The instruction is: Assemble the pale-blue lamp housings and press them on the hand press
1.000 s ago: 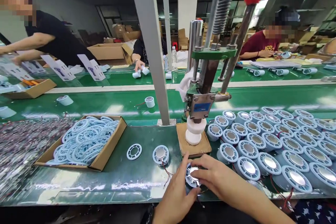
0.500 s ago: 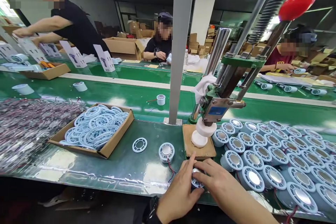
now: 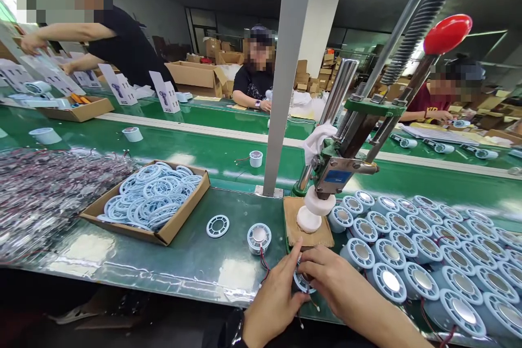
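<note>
My left hand (image 3: 276, 294) curves round the left side of a light-blue round motor housing (image 3: 302, 284), its forefinger pointing toward the press. From the right, my right hand (image 3: 332, 274) has its bent fingers over the top of the same housing, covering most of it. Thin wires with small white plugs (image 3: 317, 308) hang out below. To the left stands another motor housing (image 3: 259, 236) with a metal disc on top and red and black wires. A loose slotted ring (image 3: 217, 226) lies flat farther left.
A hand press (image 3: 332, 174) with a red knob (image 3: 447, 34) and white pads stands just beyond my hands. Rows of blue housings (image 3: 424, 280) fill the right side. At left are a cardboard tray (image 3: 167, 235) of rings and a heap of wired parts (image 3: 44, 201). Co-workers sit and stand across the green belt (image 3: 196, 144).
My right hand's fingers have curled further over the housing, and the wire plugs now show below it. The view has shifted slightly. The housing on the left and the loose ring stay in place.
</note>
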